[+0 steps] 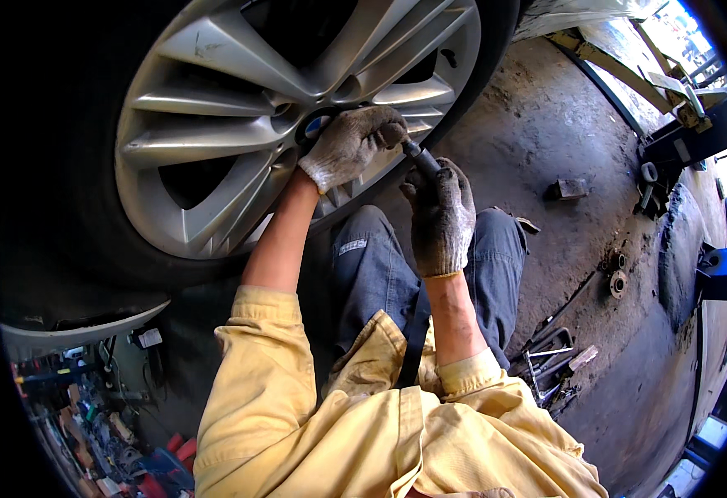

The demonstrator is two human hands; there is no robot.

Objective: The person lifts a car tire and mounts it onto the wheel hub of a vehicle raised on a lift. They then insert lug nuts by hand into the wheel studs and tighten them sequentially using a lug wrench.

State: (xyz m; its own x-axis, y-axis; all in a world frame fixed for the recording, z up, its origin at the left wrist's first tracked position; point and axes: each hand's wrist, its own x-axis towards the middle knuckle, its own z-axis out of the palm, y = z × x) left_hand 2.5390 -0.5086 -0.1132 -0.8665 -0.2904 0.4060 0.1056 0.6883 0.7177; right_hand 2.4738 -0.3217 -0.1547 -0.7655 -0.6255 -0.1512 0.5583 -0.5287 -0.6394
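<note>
Wheel point(206, 108) at left, tool point(424, 158) by its edge

The gloved left hand point(353, 143) is at the hub point(311, 128), fingers curled near the tool's tip; I cannot tell whether they grip it. The right hand point(444, 214) has its fingers wrapped round the tool.

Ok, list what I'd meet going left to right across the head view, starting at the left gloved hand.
Left gloved hand, right gloved hand holding a dark cylindrical tool, right knee, dark block on the floor, round flanged part, blue metal piece.
</note>
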